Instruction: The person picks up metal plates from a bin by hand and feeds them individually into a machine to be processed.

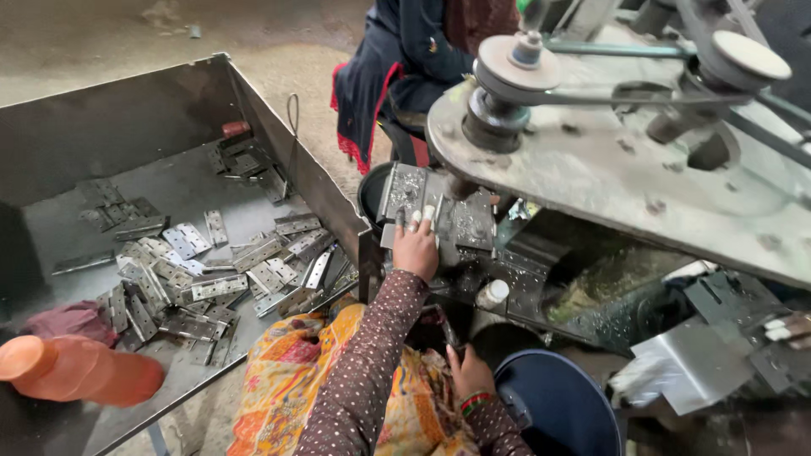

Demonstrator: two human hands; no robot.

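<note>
My left hand (416, 247), in a brown dotted sleeve with white tape on the fingertips, reaches forward and presses a metal hinge (405, 196) flat on the machine's small work plate (473, 224). My right hand (469, 370), bangles on its wrist, is low by my lap. Its fingers curl around the lower end of a dark lever (445, 328). A yellow patterned cloth (279, 371) covers my lap.
A large metal tray (279, 118) on the left holds several loose hinges (211, 270). An orange bottle (80, 369) lies at its near corner. A blue bucket (562, 405) stands below. Belt pulleys (515, 72) top the machine. Another person (405, 59) sits behind; someone's fingers (787, 329) show at right.
</note>
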